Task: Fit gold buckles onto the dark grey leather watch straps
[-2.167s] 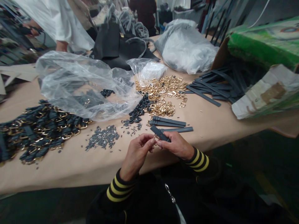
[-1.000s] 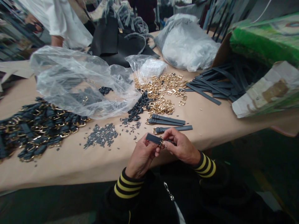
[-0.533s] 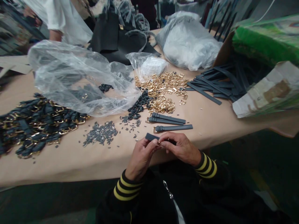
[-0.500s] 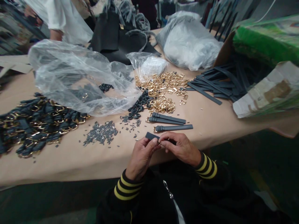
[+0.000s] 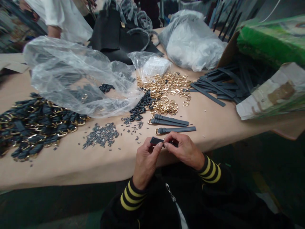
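A dark strap [image 5: 156, 140] is pinched between my two hands just above the table's front edge. My left hand [image 5: 147, 159] closes thumb and fingers on its left part. With bent fingertips, my right hand [image 5: 184, 149] grips it at the middle and right; the fingers hide most of that end. Just beyond my hands lie several dark straps with gold buckles, one strap [image 5: 177, 129] nearest and others [image 5: 169, 121] behind it. Farther back is a heap of loose gold buckles [image 5: 166, 105], with dark loops [image 5: 139, 109] beside it.
Small dark pieces [image 5: 101, 135] are scattered left of my hands. A large pile of buckled straps [image 5: 40, 127] lies far left, near a clear plastic bag [image 5: 71, 76]. Plain straps [image 5: 214, 86] spill by a green box [image 5: 271, 41]. A person in white [image 5: 64, 19] stands across the table.
My left hand has turned slightly and shifted a little right, and the strap's left end has tilted. Both hands still grip the strap. The whole view has drifted slightly.
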`<state>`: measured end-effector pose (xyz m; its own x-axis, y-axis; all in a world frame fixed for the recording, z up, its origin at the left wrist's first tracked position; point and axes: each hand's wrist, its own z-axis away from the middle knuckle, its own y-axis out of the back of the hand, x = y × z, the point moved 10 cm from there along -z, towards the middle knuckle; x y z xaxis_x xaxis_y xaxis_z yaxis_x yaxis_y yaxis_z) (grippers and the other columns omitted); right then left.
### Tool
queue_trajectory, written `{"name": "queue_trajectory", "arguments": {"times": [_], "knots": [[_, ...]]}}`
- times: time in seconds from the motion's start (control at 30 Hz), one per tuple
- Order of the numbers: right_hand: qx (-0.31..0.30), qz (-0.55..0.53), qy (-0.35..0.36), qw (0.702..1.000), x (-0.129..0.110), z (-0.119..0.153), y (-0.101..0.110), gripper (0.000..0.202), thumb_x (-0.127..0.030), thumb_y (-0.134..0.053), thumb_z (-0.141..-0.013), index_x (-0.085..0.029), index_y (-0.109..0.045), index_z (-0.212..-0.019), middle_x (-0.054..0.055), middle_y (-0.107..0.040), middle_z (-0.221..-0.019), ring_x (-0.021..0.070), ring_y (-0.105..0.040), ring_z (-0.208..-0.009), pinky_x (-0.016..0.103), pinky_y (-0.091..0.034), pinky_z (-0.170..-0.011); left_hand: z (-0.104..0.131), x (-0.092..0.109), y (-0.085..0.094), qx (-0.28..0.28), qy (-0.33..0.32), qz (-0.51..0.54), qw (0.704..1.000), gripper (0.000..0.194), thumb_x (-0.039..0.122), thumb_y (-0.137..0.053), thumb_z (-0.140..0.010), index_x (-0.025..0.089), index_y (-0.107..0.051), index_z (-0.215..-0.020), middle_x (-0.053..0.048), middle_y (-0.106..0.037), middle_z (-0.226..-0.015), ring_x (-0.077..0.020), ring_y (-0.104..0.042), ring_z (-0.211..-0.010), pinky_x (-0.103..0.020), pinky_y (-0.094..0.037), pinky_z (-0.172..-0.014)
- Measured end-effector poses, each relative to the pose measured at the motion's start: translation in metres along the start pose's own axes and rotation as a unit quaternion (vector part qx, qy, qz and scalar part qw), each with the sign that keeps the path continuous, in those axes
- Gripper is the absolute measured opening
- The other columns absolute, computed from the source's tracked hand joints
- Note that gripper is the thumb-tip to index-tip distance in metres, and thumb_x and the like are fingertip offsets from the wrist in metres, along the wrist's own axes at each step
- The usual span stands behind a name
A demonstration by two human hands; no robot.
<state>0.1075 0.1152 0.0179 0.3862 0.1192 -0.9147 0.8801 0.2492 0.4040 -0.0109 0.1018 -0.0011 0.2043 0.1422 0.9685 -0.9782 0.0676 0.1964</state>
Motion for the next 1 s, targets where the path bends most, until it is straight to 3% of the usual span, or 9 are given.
{"name": "queue_trajectory", "arguments": {"times": [0.17,0.33,0.43,0.67,0.83,0.9,1.0], "knots": [[0.007,0.02,0.007,1.0,0.0,0.0,0.0,0.004,-0.017,-0.052,-0.077,-0.018,-0.056,-0.078,0.0,-0.06,-0.072,0.0121,-0.054,-0.067,0.025,-0.04,-0.064,-0.001,0.006,0.0,0.031,-0.019,0.029,0.999,0.009,0.024,-0.062,-0.073,0.017,-0.062,-0.079,-0.002,-0.06,-0.076,-0.0144,-0.053,-0.074,-0.022,-0.04,-0.071],[0.009,-0.049,-0.009,0.999,0.009,0.0,0.001,0.019,-0.018,-0.056,-0.075,-0.018,-0.049,-0.092,0.003,-0.06,-0.087,0.0144,-0.058,-0.079,0.027,-0.044,-0.072,-0.005,-0.01,-0.008,-0.003,0.03,0.124,0.992,0.014,0.026,-0.06,-0.076,0.014,-0.058,-0.084,-0.002,-0.06,-0.08,-0.014,-0.055,-0.077,-0.025,-0.043,-0.074],[-0.018,-0.095,-0.028,0.995,0.016,-0.001,-0.003,0.015,-0.02,-0.057,-0.076,-0.018,-0.047,-0.086,0.002,-0.059,-0.08,0.0129,-0.058,-0.07,0.026,-0.046,-0.065,-0.004,-0.016,-0.012,-0.012,0.044,0.171,0.984,0.016,0.025,-0.06,-0.077,0.014,-0.055,-0.086,-0.002,-0.058,-0.081,-0.0132,-0.055,-0.077,-0.026,-0.044,-0.075],[-0.062,-0.193,-0.056,0.978,0.022,-0.003,-0.011,0.019,-0.026,-0.059,-0.075,-0.018,-0.041,-0.078,-0.002,-0.055,-0.066,0.0099,-0.053,-0.054,0.022,-0.043,-0.05,0.002,-0.001,-0.008,0.001,0.004,0.091,0.996,0.016,0.026,-0.06,-0.076,0.016,-0.053,-0.087,-0.001,-0.056,-0.08,-0.0129,-0.056,-0.074,-0.025,-0.045,-0.072],[-0.043,-0.109,-0.041,0.992,0.022,-0.004,-0.005,0.018,-0.026,-0.06,-0.075,-0.018,-0.044,-0.075,-0.004,-0.05,-0.064,0.009,-0.049,-0.055,0.021,-0.038,-0.051,0.011,0.016,-0.009,-0.032,-0.023,0.031,0.999,0.021,0.023,-0.053,-0.081,0.017,-0.056,-0.101,-0.005,-0.057,-0.092,-0.0138,-0.056,-0.079,-0.026,-0.045,-0.077],[-0.026,-0.069,-0.017,0.997,0.017,-0.005,0.001,0.017,-0.025,-0.061,-0.074,-0.018,-0.045,-0.074,-0.003,-0.049,-0.066,0.009,-0.046,-0.057,0.021,-0.037,-0.053,0.011,0.016,-0.006,-0.035,-0.016,0.053,0.998,0.024,0.024,-0.05,-0.082,0.018,-0.057,-0.104,-0.006,-0.057,-0.099,-0.0141,-0.057,-0.08,-0.028,-0.045,-0.079],[-0.027,-0.043,0.007,0.999,0.009,-0.005,0.004,0.016,-0.026,-0.061,-0.074,-0.018,-0.047,-0.075,-0.003,-0.05,-0.068,0.0094,-0.045,-0.06,0.021,-0.036,-0.055,0.009,0.005,-0.007,-0.062,0.037,0.12,0.99,0.024,0.028,-0.052,-0.082,0.016,-0.058,-0.102,-0.006,-0.059,-0.089,-0.0139,-0.056,-0.073,-0.027,-0.047,-0.071]]}}
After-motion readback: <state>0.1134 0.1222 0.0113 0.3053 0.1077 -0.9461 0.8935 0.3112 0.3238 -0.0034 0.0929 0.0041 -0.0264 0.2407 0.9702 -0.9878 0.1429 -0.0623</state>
